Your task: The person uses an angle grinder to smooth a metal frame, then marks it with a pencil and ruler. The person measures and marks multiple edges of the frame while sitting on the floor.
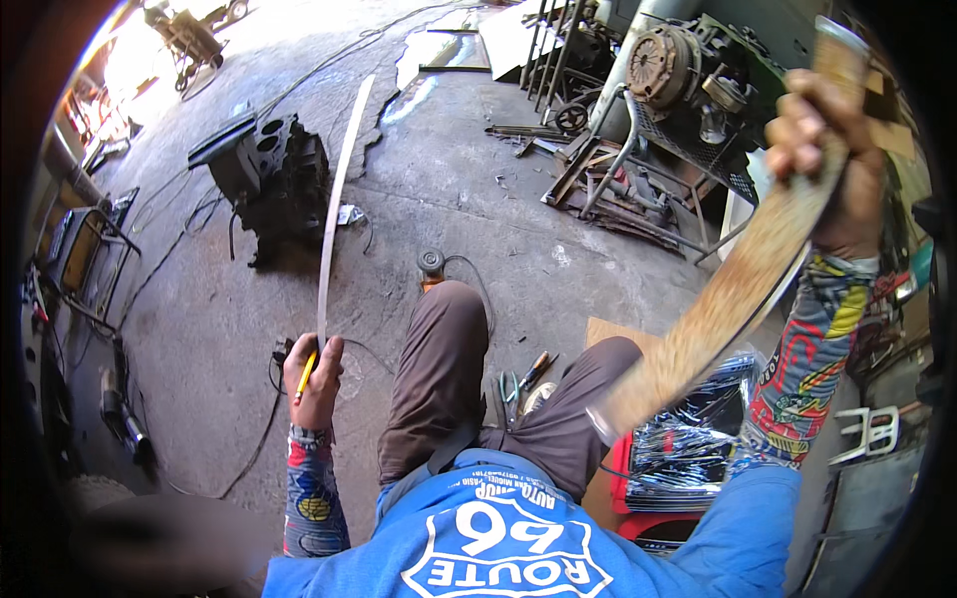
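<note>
My left hand is closed around the lower end of a long, thin, pale metal strip, which rises upright and bows slightly. A yellow pencil is pinched in the same hand. Raised at the right, my right hand grips a wide, rusty flat metal bar near its upper end. The bar slants down toward my left knee side and is partly blurred. On the floor beyond my knees sits a small round-headed power tool with a cord.
An engine block stands on the concrete floor ahead to the left. Pliers and a screwdriver lie between my feet. Scrap metal and a round clutch part are at far right. A black plastic-wrapped item is beside me.
</note>
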### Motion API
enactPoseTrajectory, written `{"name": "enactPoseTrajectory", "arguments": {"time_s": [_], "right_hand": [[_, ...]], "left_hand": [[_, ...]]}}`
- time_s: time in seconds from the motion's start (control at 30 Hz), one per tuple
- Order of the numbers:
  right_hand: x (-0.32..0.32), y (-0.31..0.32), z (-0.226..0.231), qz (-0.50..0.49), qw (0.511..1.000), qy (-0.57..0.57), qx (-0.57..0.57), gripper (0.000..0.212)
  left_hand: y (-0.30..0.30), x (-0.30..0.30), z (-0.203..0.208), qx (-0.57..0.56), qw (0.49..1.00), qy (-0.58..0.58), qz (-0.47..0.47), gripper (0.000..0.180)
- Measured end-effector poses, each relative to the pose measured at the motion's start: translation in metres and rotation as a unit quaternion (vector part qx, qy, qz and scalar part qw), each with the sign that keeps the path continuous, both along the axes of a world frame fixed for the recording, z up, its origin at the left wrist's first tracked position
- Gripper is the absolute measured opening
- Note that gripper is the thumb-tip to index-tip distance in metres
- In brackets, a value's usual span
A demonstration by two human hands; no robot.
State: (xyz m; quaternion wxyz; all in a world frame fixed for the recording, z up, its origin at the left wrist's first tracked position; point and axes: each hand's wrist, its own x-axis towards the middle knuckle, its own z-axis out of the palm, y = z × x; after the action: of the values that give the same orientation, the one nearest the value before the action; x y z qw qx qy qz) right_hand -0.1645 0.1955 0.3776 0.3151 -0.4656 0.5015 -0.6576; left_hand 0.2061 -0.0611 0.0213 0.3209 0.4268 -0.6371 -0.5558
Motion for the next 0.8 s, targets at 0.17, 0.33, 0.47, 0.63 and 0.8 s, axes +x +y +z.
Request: {"name": "enactPoseTrajectory", "arguments": {"time_s": [0.17,0.33,0.47,0.63,0.8], "right_hand": [[0.039,-0.011,-0.072,-0.078,0.967,0.062,0.234,0.04],[0.05,-0.016,-0.108,-0.065,0.933,0.025,0.353,0.026],[0.065,-0.024,-0.163,0.006,0.91,-0.031,0.414,0.027],[0.09,-0.031,-0.255,0.136,0.838,-0.041,0.527,0.021],[0.119,-0.026,-0.336,0.116,0.842,0.197,0.489,0.043]], "left_hand": [[-0.005,-0.002,-0.006,0.097,0.993,0.066,-0.012,0.024],[-0.001,-0.011,-0.003,0.136,0.985,0.097,-0.031,0.025],[0.002,-0.009,0.004,0.099,0.991,0.081,-0.04,0.026],[-0.001,0.003,0.002,0.056,0.998,0.031,-0.02,0.024],[-0.003,0.005,-0.001,0.059,0.998,0.011,-0.018,0.022]]}}
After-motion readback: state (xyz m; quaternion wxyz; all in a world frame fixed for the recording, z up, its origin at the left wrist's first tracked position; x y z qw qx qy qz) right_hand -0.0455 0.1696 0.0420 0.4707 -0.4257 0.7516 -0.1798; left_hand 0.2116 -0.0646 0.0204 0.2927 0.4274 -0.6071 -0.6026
